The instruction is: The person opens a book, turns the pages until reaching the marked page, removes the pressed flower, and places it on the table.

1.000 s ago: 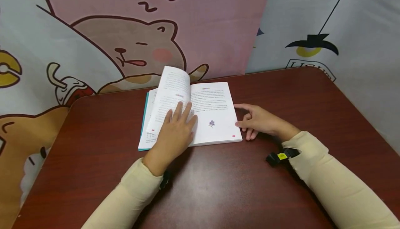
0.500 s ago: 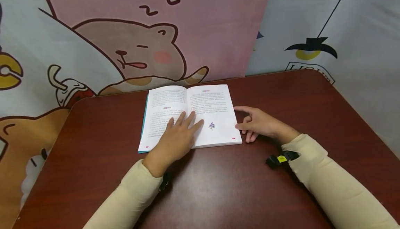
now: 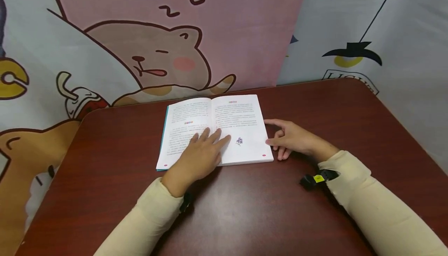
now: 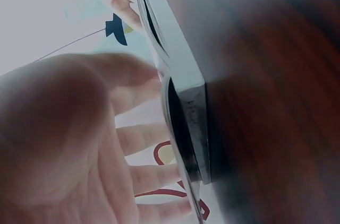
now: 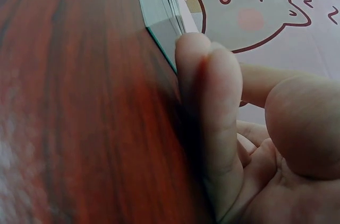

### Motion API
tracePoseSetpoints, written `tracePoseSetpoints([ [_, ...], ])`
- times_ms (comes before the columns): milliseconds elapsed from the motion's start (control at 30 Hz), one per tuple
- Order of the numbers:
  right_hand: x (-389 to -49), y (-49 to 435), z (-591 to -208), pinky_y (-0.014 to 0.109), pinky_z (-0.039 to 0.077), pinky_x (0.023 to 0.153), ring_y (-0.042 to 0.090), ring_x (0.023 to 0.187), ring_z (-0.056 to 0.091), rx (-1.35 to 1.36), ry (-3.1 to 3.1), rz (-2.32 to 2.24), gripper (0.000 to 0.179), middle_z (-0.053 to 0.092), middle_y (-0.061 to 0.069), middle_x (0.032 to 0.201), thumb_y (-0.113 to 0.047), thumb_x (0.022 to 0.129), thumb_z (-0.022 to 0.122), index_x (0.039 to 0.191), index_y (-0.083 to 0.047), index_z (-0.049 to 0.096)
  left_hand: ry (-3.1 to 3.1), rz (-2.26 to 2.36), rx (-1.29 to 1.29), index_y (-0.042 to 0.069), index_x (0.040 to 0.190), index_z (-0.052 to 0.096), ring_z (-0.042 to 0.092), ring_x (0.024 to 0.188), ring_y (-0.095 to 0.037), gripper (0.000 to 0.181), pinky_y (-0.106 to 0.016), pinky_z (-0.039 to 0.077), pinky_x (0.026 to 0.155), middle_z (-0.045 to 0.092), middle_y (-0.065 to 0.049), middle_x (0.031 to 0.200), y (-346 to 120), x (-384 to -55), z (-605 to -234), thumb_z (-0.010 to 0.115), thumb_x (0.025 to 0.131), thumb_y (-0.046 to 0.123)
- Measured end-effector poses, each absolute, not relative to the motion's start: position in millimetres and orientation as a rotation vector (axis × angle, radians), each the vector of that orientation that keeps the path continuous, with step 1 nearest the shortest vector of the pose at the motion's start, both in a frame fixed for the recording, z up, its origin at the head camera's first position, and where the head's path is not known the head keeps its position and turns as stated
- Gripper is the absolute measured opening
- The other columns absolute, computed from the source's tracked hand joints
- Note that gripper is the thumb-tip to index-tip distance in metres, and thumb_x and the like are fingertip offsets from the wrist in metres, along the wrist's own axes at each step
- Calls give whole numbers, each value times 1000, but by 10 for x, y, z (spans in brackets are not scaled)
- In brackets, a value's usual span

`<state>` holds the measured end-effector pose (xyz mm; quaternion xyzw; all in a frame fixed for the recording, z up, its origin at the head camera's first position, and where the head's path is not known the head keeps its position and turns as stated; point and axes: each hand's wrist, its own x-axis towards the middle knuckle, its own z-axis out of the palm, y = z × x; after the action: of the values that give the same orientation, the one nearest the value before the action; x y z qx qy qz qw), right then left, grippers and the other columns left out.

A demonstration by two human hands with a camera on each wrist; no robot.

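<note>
An open book with a teal cover lies on the table, printed text on both pages and a small purple flower drawing on the right one. My left hand rests over the lower middle of the spread, its fingers spread and straight across the inner fold. In the left wrist view those fingers reach over the raised left page. At the book's right edge is my right hand, index finger extended and thumb apart from it, both tips right at the page edges. Its remaining fingers bend loosely beneath.
The reddish-brown wooden table extends around the book on every side. Behind its far edge hangs a cloth backdrop with cartoon animals. A black wrist strap with a yellow label shows at the right sleeve.
A second ago the left page stood partly lifted; it has come down flat to the left. My left hand has shifted slightly right and nearer, while the right hand stays at the book's edge.
</note>
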<state>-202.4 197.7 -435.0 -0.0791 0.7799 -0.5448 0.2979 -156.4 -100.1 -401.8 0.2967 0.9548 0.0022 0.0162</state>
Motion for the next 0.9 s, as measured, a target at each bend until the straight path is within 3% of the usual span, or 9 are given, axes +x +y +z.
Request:
tracePoseSetpoints([
  [300, -2009, 2006, -4347, 48, 52, 51, 31, 52, 64, -197, 2059, -1463, 76, 56, 16, 73, -22, 83, 68, 145, -22, 23, 2925, 69, 964, 32, 141, 37, 35, 131, -42, 63, -59, 31, 101, 38, -10, 145, -956, -1569, -4018, 52, 85, 57],
  [700, -2011, 1972, -4336, 48, 53, 52, 30, 52, 64, -117, 2008, -1481, 56, 56, 16, 73, -20, 95, 50, 144, -27, 25, 2955, 67, 1000, 35, 138, 40, 37, 130, -42, 63, -59, 33, 99, 40, -11, 144, -991, -1563, -4066, 55, 82, 58],
  [900, -2009, 1981, -4333, 47, 53, 51, 30, 51, 64, -113, 2011, -1483, 55, 55, 16, 72, -20, 95, 49, 144, -27, 25, 2947, 89, 1005, 35, 137, 42, 36, 130, -43, 59, -60, 33, 99, 40, -11, 144, -988, -1555, -4034, 55, 83, 55],
])
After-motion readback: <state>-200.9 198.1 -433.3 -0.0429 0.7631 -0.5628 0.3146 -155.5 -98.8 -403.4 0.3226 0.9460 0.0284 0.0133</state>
